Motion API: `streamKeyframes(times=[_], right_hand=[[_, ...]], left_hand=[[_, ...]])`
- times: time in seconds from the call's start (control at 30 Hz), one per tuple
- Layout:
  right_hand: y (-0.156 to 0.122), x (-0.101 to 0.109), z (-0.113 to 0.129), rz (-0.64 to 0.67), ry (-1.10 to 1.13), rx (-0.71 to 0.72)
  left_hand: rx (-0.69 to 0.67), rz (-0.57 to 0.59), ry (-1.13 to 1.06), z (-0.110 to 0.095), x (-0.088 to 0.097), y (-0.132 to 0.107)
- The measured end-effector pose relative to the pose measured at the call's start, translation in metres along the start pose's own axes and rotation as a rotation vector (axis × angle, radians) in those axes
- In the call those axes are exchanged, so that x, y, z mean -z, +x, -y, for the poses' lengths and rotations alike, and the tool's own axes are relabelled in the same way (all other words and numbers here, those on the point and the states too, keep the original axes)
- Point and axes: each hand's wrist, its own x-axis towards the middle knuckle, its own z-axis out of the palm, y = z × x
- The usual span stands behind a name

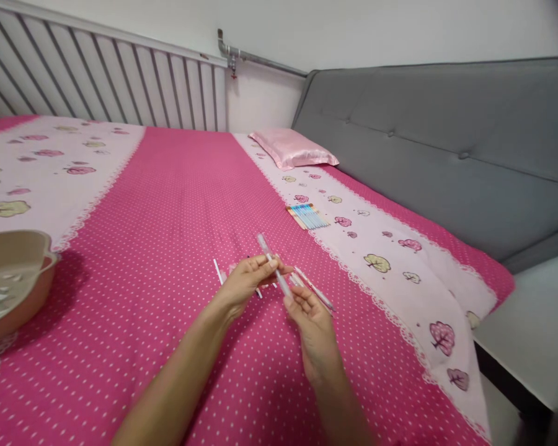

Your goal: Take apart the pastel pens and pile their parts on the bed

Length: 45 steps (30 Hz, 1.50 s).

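Observation:
A slim, pale translucent pen [282, 283] is held at a slant above the bed by both hands. My left hand [247, 277] pinches it around the middle, thumb on top. My right hand [310, 319] closes its fingers on the lower end. Beneath and behind the hands lie several loose pen parts, among them a white stick [218, 271] at the left and a thin pen [314, 288] with a pale barrel at the right. Some of these parts are hidden by my fingers.
A row of blue and cream pens [308, 216] lies farther off on the bedspread [190, 204]. At the left stands a basin [46, 266] with white pieces inside. A pink pillow [294, 148] rests by the grey headboard [437, 136]. A radiator [121, 80] lines the wall.

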Motion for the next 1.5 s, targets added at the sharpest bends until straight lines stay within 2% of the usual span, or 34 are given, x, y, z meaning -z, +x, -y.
streamKeyframes(times=[0.1, 0.17, 0.37, 0.53, 0.63, 0.77, 0.87, 0.97, 1.17, 1.27, 1.33, 1.43, 1.5], right_hand=[[-0.001, 0.0, 0.0, 0.128, 0.023, -0.122], [-0.001, -0.001, 0.0, 0.129, -0.001, -0.105], [0.004, 0.001, -0.006, -0.003, -0.085, 0.115], [0.008, 0.01, -0.012, -0.174, -0.018, 0.139], [0.007, 0.012, -0.011, -0.158, 0.03, 0.11], [0.006, 0.009, -0.009, -0.148, 0.024, 0.113], [0.007, 0.006, -0.01, -0.146, 0.003, 0.113], [0.009, 0.0, -0.011, -0.115, -0.059, 0.143], [0.014, -0.016, -0.015, -0.013, -0.229, 0.254], [0.013, -0.022, -0.018, -0.007, -0.36, 0.297], [0.013, -0.023, -0.021, 0.009, -0.437, 0.317], [0.018, -0.019, -0.024, 0.042, -0.522, 0.314], [0.026, -0.015, -0.023, -0.018, -0.599, 0.313]], left_hand=[[0.005, 0.016, 0.009, 0.0, 0.0, 0.0], [0.003, 0.016, 0.005, 0.0, 0.0, 0.0], [-0.002, -0.013, -0.002, -0.001, -0.001, 0.001], [-0.03, -0.153, -0.061, -0.005, 0.006, 0.002], [-0.036, -0.175, -0.052, -0.009, 0.013, 0.002], [-0.01, -0.244, 0.107, -0.014, 0.019, 0.0], [0.101, -0.177, 0.199, -0.014, 0.018, -0.002], [0.165, -0.097, 0.181, -0.012, 0.014, -0.002], [0.127, -0.168, 0.111, -0.003, 0.011, 0.003], [0.043, -0.24, 0.129, -0.005, 0.019, 0.005], [-0.034, -0.351, 0.151, -0.011, 0.031, 0.003], [-0.084, -0.583, 0.213, -0.026, 0.064, -0.005], [-0.067, -0.721, 0.288, -0.034, 0.088, -0.013]])
